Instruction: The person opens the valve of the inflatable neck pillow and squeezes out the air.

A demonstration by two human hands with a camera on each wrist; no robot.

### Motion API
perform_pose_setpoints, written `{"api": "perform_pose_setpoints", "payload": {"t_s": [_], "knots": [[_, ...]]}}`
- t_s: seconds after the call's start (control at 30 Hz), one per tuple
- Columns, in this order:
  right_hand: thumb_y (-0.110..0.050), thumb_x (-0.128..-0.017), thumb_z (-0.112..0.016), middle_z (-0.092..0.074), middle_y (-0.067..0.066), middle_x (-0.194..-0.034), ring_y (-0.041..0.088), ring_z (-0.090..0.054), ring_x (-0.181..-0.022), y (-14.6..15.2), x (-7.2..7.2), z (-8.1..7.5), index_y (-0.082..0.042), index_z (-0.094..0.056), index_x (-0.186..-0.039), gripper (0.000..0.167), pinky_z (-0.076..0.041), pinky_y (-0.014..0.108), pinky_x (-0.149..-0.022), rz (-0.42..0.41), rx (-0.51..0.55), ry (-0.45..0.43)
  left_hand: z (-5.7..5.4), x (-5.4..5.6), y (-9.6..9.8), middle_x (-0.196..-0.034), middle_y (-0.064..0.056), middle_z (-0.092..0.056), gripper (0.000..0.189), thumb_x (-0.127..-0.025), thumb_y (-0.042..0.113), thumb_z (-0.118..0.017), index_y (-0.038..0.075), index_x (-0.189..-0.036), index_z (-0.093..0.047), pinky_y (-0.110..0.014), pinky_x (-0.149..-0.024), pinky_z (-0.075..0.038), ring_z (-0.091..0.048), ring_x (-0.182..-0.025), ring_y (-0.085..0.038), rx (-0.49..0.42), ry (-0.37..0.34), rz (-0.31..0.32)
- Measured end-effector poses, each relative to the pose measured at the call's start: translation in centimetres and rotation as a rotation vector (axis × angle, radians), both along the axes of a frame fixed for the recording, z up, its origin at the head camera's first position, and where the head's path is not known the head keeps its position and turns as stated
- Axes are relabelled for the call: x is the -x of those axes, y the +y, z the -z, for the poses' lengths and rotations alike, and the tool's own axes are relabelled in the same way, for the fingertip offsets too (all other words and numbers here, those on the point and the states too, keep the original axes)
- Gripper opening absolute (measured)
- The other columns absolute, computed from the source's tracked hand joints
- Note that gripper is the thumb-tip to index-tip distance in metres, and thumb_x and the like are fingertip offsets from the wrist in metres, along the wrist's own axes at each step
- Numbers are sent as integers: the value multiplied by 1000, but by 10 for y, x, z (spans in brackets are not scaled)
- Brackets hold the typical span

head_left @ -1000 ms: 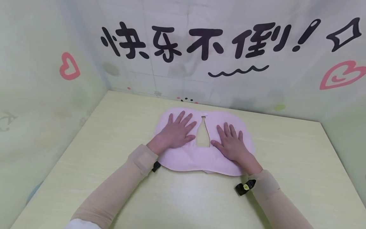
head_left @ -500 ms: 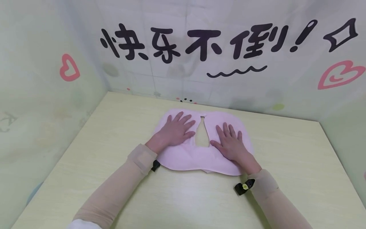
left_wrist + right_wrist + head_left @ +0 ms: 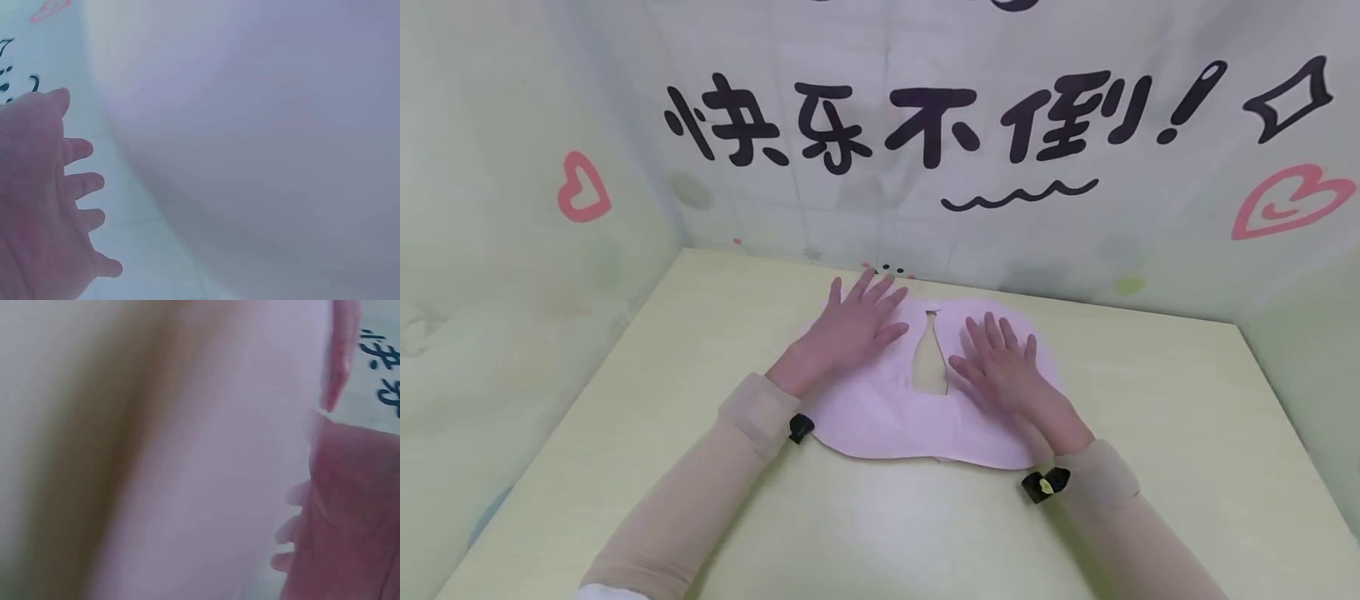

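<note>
A flat pink pad (image 3: 880,421) with rounded lobes lies on the table, a bottle-shaped hole cut through its middle. Over its left lobe is my left hand (image 3: 854,332), fingers straight and spread, their tips near the far edge. My right hand (image 3: 1009,373) spans the right lobe with fingers extended and a shadow beneath it. In the left wrist view, a gap shows between the left palm (image 3: 31,187) and the blurred pink surface (image 3: 262,137). The right wrist view has the right palm (image 3: 353,500) beside the blurred pad (image 3: 225,469). Neither hand grips anything.
The pale wooden table (image 3: 880,533) extends around the pad. Behind it hangs a printed white curtain (image 3: 880,200) with dark lettering, close to the pad's far edge. Another printed curtain (image 3: 497,250) borders the left side. A black wrist camera (image 3: 1045,483) sits under the right wrist.
Both hands rested flat on the pad earlier; now they have lifted off it. The left hand has also shifted slightly up and left. The head view has tilted a little upward.
</note>
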State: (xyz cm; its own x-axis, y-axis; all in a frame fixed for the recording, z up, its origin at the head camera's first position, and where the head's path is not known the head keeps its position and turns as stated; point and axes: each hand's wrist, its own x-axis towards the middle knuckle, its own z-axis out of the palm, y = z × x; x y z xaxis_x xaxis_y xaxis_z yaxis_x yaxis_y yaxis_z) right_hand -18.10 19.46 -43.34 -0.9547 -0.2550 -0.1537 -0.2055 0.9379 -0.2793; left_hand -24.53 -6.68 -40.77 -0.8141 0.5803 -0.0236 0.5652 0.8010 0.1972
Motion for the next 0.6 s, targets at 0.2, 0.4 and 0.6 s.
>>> {"api": "perform_pose_setpoints", "payload": {"t_s": [0.2, 0.4, 0.6], "knots": [[-52, -109, -40, -1, 28, -168, 49, 3, -153, -4, 22, -15, -5, -14, -165, 77, 6, 76, -111, -14, 25, 0, -12, 23, 6, -168, -13, -25, 64, -111, 47, -37, 10, -162, -30, -62, -121, -10, -11, -156, -34, 17, 27, 32], [-55, -107, -39, 0, 27, -168, 48, 4, -153, -16, 40, 7, -9, -12, -165, 79, 5, 76, -112, -16, -72, -53, 11, 27, 22, -168, -15, -21, 67, -110, 48, -38, 10, -164, -26, -62, -120, -18, -17, -155, -36, 93, -106, 89], [-60, -106, -39, 7, 28, -167, 49, 10, -152, -21, 40, 11, -14, -11, -166, 82, 3, 83, -106, 44, -96, -147, 20, 24, 25, -166, -11, -30, 59, -109, 49, -41, 22, -161, -37, -73, -110, -28, -26, -152, -39, 147, -198, 39]]}}
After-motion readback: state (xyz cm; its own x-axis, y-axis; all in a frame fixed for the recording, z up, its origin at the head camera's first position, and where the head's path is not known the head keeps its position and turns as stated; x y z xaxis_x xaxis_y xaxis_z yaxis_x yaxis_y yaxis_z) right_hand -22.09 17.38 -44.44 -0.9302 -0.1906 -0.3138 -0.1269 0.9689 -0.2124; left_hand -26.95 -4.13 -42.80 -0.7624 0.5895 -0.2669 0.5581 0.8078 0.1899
